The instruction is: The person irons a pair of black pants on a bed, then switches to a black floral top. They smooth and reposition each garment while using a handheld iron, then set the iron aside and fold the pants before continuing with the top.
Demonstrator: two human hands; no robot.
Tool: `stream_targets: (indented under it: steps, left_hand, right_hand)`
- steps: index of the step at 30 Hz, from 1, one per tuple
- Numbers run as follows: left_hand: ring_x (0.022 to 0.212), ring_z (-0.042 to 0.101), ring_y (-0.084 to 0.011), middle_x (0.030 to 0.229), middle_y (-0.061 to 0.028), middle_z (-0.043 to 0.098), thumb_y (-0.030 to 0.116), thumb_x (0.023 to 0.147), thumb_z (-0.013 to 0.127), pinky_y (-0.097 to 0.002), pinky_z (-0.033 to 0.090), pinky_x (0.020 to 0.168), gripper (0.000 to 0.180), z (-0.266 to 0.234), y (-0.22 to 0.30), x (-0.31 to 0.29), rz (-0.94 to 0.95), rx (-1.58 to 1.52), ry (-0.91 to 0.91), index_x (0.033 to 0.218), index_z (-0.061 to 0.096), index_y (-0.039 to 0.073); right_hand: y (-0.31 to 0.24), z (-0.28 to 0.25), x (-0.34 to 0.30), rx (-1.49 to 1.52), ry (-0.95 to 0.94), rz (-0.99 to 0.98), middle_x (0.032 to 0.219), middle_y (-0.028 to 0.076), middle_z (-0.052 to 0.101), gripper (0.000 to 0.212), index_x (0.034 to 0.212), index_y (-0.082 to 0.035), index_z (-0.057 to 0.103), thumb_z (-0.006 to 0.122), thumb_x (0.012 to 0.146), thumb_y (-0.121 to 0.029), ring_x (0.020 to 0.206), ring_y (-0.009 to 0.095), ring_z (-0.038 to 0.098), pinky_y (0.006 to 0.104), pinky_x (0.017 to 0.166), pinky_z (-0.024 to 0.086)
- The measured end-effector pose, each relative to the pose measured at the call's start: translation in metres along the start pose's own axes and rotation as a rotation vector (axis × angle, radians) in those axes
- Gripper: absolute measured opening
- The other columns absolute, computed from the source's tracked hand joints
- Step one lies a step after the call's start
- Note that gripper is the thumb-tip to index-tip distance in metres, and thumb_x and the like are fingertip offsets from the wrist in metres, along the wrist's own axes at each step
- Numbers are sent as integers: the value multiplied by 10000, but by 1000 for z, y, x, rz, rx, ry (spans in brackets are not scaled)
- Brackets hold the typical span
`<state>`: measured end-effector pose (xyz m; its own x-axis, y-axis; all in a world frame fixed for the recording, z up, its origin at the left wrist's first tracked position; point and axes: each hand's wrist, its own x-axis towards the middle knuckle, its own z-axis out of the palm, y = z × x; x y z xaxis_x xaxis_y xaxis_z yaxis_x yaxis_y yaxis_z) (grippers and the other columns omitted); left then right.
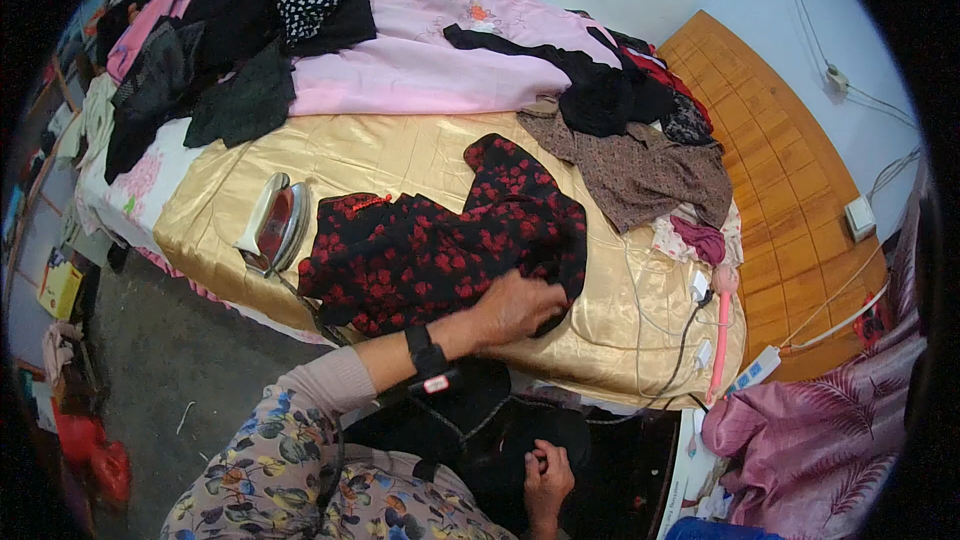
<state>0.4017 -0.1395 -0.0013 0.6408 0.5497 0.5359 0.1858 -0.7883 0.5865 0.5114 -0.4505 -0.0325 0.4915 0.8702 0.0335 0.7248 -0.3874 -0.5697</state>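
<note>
- Into the head view: left hand (520, 308) down on the red-flowered garment (400, 258), near its lower right edge; fingers bent over the cloth, with no telling of any pinch.
- Down below, off the bed, right hand (548, 483): fingers curled inward, grip on anything hard to tell.
- Garment mid-bed, spread over the gold cover (380, 155), lower edge close to the near rim of the bed.
- Room for moving: gold cover showing above the garment and in a band along its right; beyond the bed's left end, grey floor (180, 360).
- Tight on the left: iron (278, 225) just beside the garment's left edge, silver plate turned toward it, cord running down past the lower left corner.
- Over to the right, in the way: brown shirt (650, 175), black top (600, 90) above it, then white plugs (699, 286), loose wires, a pink stick (722, 325) and a power strip (757, 370).
- Across the far side, a pink sheet (400, 70); far left, a heap of dark clothes (230, 20).
- At the right end, a tiled-pattern wooden headboard (780, 190), purple curtain (820, 420) below.
- Textures now: satin shine and soft wrinkles on the gold; dense red blooms on black, garment bent with one narrow part upward; dark band (425, 348) around the left wrist.
</note>
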Motion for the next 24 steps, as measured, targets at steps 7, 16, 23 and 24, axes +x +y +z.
stream_targets:
  steps: [7,16,23,24]
  left_hand:
    - [866,698,-395,945,-158,705,202,980,662,-496,555,701,175,25,83,-87,56,-396,-516,1119,650,96]
    - [858,648,-336,922,-109,670,171,862,760,-449,524,730,281,-131,43,-59,109,254,133,1129,691,117]
    - [916,657,-330,931,-116,648,204,803,809,-463,488,746,307,-161,5,-84,-266,479,-73,1068,676,126]
    - [866,654,-319,895,-103,629,169,804,786,-458,489,714,238,-154,10,-93,-171,457,-94,1009,671,127]
  right_hand:
    - [7,-7,17,594,-35,269,1041,111,684,344,1263,33,648,687,1012,-199,847,158,665,333,732,560]
    - [-32,-22,58,498,-19,55,1000,96,687,288,1218,6,675,707,984,-159,809,148,658,311,708,537]
    - [-81,-37,122,277,85,-311,988,73,689,302,1211,-20,690,720,928,-121,868,173,664,321,768,536]
    - [-88,-37,134,253,95,-313,1009,91,686,316,1222,-26,685,725,932,-144,885,207,661,338,780,534]
